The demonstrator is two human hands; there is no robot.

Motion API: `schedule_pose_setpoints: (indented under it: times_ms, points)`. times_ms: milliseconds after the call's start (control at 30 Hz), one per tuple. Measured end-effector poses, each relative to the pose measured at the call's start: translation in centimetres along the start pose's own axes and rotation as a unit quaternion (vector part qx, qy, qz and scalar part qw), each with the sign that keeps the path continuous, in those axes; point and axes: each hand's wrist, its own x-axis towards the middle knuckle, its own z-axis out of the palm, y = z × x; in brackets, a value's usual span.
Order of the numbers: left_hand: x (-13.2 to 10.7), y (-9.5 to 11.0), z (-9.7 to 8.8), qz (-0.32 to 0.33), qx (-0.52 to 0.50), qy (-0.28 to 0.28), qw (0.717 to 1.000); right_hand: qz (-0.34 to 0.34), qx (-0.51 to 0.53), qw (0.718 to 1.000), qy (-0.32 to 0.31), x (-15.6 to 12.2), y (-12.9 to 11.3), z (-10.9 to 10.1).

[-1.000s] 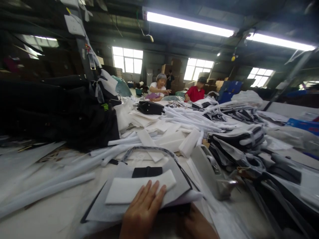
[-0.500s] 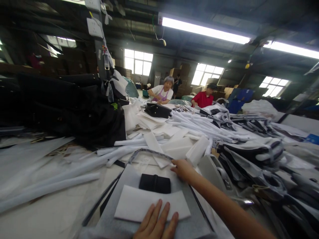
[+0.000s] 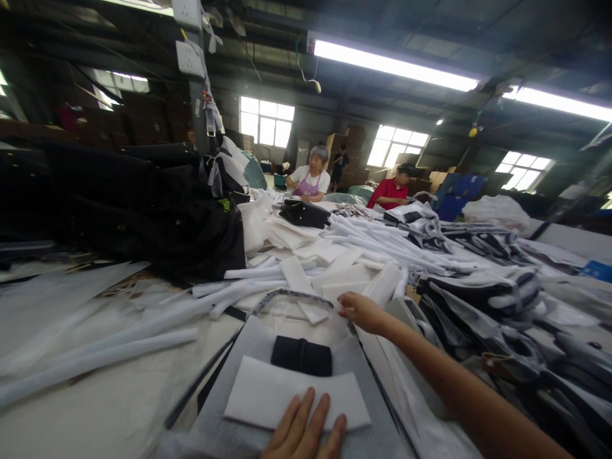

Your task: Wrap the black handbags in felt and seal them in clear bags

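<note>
A bag wrapped in pale translucent film (image 3: 224,382) lies in front of me, its dark wrapped handle (image 3: 294,293) arching away at the far end. Across its near part rests a white foam sheet (image 3: 258,386), just below a black flap tab (image 3: 301,356). My left hand (image 3: 306,427) presses flat on the foam sheet with fingers spread. Beside the right end of the handle, my right hand (image 3: 358,311) is closed in a pinch, close to thin clear plastic; what is between its fingertips is too small to make out. Dark straps run along both sides.
Long white foam tubes (image 3: 162,319) lie to the left, with a heap of black bags (image 3: 143,210) behind. White foam pieces (image 3: 354,280) cover the far table. Wrapped dark straps (image 3: 482,293) pile up on the right. Two people work across the table.
My right hand has moved slightly right, off the handle's end, and its fingers are curled tighter. My left hand stays flat on the foam sheet. The view has shifted a little.
</note>
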Motion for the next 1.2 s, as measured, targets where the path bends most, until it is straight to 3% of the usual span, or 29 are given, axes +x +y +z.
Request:
schedule_pose_setpoints:
  times_ms: [167, 333, 433, 600, 733, 833, 933, 1100, 1200]
  points:
    - [0.2, -0.6, -0.5, 0.023, 0.013, -0.019, 0.999, -0.064, 0.127, 0.987, 0.080, -2.4, -0.5, -2.1]
    - [0.5, -0.7, -1.2, 0.026, 0.006, -0.040, 0.999, -0.135, 0.195, 0.962, 0.133, -7.7, -2.9, -2.2]
    - [1.1, -0.8, -1.7, 0.016, -0.006, -0.031, 0.999, -0.154, 0.189, 0.959, 0.144, -12.1, -4.2, -0.2]
    - [1.7, -0.5, -1.9, -0.022, -0.039, 0.001, 0.999, -0.167, 0.139, 0.952, 0.217, -17.5, -5.0, 6.0]
    - [1.6, -0.4, -2.1, -0.024, -0.058, -0.020, 0.998, -0.180, 0.135, 0.928, 0.296, -18.7, -4.9, 9.0]
    - [1.7, -0.7, -2.5, -0.009, -0.064, -0.059, 0.996, -0.169, 0.168, 0.917, 0.320, -18.9, -4.9, 9.2]
    - [1.8, -1.2, -3.0, 0.003, -0.075, -0.106, 0.992, -0.199, 0.178, 0.910, 0.316, -19.3, -4.9, 8.8]
    - [1.9, -1.2, -3.6, -0.010, -0.092, -0.142, 0.986, -0.289, 0.094, 0.896, 0.325, -19.9, -4.2, 9.3]
    - [2.1, -0.8, -3.8, 0.007, -0.069, -0.156, 0.985, -0.305, 0.074, 0.888, 0.335, -19.9, -3.9, 10.0]
